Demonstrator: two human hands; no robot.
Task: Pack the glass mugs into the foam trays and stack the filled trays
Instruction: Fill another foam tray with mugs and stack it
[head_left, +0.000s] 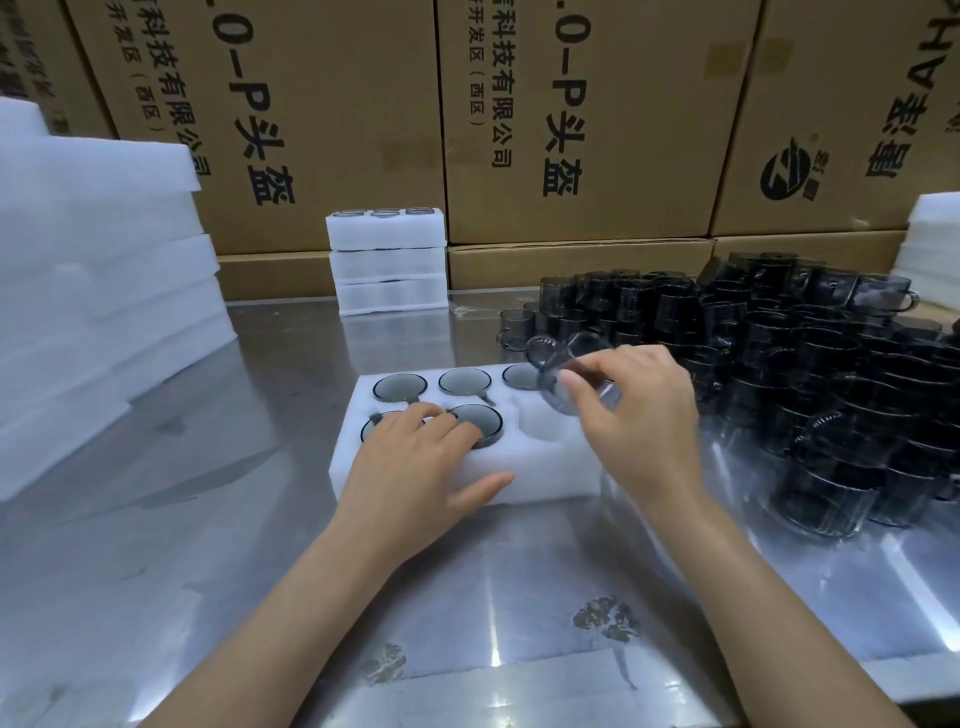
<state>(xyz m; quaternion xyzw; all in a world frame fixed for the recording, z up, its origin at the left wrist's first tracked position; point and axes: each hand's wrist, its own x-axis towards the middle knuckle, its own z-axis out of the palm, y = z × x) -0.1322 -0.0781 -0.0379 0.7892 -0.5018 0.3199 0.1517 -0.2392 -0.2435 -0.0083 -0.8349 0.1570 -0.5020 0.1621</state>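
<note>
A white foam tray (524, 473) lies on the steel table in front of me. Several smoky grey glass mugs sit in its pockets, such as the far-left one (400, 387); the near-right pocket (543, 434) is empty. My left hand (415, 467) rests on the tray, fingers straight over the two near mugs, thumb along the front wall. My right hand (634, 415) grips a tilted glass mug (566, 382) just above the tray's right end. A heap of loose mugs (810, 374) covers the table to the right. Three filled trays (387, 260) stand stacked at the back.
Stacks of foam trays (98, 291) rise at the left, and another foam stack (935, 234) shows at the far right. Large cardboard boxes (571, 130) form a wall behind the table. The steel table (467, 597) reflects light near me.
</note>
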